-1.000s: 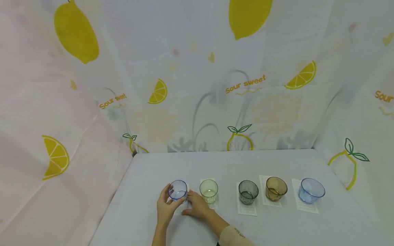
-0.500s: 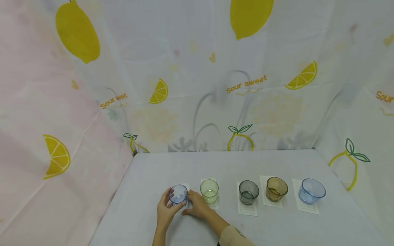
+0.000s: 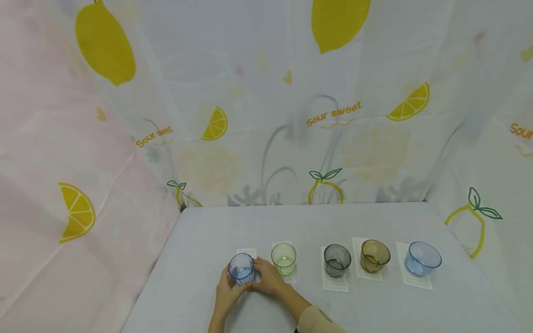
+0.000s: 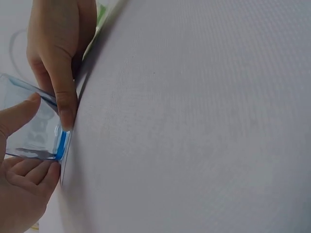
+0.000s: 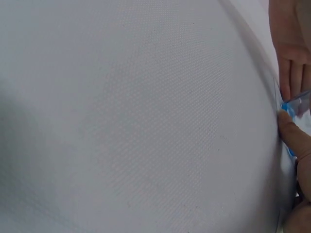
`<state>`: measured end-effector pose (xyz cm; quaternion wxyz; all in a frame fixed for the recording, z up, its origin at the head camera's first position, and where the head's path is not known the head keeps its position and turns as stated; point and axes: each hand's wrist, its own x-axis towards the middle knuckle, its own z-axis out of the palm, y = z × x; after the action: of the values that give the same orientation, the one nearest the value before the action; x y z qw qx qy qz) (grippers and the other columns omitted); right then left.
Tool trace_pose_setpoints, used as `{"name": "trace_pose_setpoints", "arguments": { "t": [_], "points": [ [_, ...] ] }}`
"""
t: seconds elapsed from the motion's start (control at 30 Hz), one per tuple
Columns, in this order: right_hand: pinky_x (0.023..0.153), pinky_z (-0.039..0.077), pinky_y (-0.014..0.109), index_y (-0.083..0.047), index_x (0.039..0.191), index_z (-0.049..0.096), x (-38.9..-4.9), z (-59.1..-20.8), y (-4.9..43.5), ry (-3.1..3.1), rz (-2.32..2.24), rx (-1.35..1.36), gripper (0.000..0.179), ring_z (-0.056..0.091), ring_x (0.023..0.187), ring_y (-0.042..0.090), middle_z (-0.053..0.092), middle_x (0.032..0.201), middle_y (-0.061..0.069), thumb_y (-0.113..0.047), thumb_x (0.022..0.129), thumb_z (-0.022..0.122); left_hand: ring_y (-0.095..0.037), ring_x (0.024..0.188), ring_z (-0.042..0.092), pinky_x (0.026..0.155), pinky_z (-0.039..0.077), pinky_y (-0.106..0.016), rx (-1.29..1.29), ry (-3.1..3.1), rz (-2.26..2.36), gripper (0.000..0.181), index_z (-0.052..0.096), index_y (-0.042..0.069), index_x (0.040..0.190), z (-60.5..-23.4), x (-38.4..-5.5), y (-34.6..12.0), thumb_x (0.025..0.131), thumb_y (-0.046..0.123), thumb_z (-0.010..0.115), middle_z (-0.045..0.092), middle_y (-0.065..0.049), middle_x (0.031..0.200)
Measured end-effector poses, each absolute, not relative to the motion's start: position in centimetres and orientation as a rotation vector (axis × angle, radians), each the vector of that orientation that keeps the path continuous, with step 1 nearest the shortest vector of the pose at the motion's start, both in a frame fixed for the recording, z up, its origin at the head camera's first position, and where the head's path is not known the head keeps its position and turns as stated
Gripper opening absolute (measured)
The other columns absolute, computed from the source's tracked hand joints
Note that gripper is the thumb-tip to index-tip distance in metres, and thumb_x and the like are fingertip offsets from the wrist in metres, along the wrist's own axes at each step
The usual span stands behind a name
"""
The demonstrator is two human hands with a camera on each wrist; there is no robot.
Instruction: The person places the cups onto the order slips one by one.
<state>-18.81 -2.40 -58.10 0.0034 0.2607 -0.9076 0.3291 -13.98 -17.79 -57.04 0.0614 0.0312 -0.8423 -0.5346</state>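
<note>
A clear blue glass cup stands upright at the left end of a row, over the near part of a white paper slip. My left hand grips it from the left, thumb in front and fingers round the far side. From the right, my right hand holds the cup low down. In the left wrist view, the right thumb lies by the bright blue base of the glass cup, while the left fingers touch its other side. The right wrist view catches only part of the glass cup.
To the right, on paper slips, stand a green glass cup, close to my right hand, a grey glass cup, an amber glass cup and a wider blue glass bowl. Lemon-printed cloth walls the white table.
The blue glass cup has come down and toward me, uncovering the far end of its paper slip. My left hand moved with it; the right hand has closed in on the cup.
</note>
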Motion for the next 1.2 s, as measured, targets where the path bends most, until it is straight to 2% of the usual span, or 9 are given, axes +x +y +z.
{"name": "trace_pose_setpoints", "arguments": {
  "t": [0.13, 0.37, 0.73, 0.97, 1.2],
  "points": [
    [0.105, 0.04, 0.038, -0.002, 0.12, 0.062, -18.8, -58.2, -2.4, -2.811, 1.004, 0.84, 0.062, 0.05, 0.123, 0.03, 0.06, 0.126, 0.011, -0.033, 0.07, 0.081, -0.053, 0.118, 0.045, 0.097, 0.042, -0.053, 0.052, -2.605, -1.461, 0.075, 0.039, -0.017, 0.126, -56.9, -14.0, -17.8, 0.071, 0.012, 0.081, 0.044, -0.041, 0.127],
    [0.105, 0.039, 0.039, -0.002, 0.121, 0.061, -18.8, -58.2, -2.3, -2.817, 1.04, 0.824, 0.065, 0.049, 0.124, 0.03, 0.058, 0.129, 0.012, -0.035, 0.068, 0.082, -0.052, 0.118, 0.045, 0.099, 0.036, -0.061, 0.055, -2.664, -1.328, 0.074, 0.044, -0.012, 0.125, -57.0, -14.0, -18.2, 0.07, 0.021, 0.082, 0.049, -0.037, 0.126],
    [0.105, 0.039, 0.04, 0.0, 0.122, 0.06, -19.0, -58.5, -1.9, -2.806, 1.001, 0.842, 0.066, 0.049, 0.124, 0.031, 0.059, 0.127, 0.014, -0.037, 0.071, 0.08, -0.052, 0.118, 0.045, 0.1, 0.036, -0.059, 0.042, -2.634, -1.318, 0.076, 0.045, -0.014, 0.126, -57.7, -14.2, -18.0, 0.07, 0.021, 0.081, 0.049, -0.037, 0.125],
    [0.105, 0.039, 0.041, -0.002, 0.126, 0.058, -19.0, -58.7, -2.1, -2.796, 0.988, 0.821, 0.069, 0.047, 0.125, 0.031, 0.055, 0.133, 0.013, -0.038, 0.071, 0.079, -0.053, 0.118, 0.044, 0.099, 0.037, -0.061, 0.051, -2.612, -1.317, 0.081, 0.041, -0.015, 0.13, -57.7, -14.1, -17.8, 0.07, 0.022, 0.081, 0.047, -0.038, 0.127],
    [0.102, 0.042, 0.04, 0.01, 0.125, 0.053, -17.4, -58.6, -2.3, -2.643, 0.972, 0.762, 0.074, 0.049, 0.123, 0.034, 0.049, 0.135, 0.021, -0.031, 0.069, 0.081, -0.052, 0.12, 0.042, 0.1, 0.034, -0.06, 0.063, -2.521, -1.408, 0.091, 0.037, -0.012, 0.135, -58.2, -13.7, -18.1, 0.064, 0.019, 0.085, 0.042, -0.036, 0.132]
  ]
}}
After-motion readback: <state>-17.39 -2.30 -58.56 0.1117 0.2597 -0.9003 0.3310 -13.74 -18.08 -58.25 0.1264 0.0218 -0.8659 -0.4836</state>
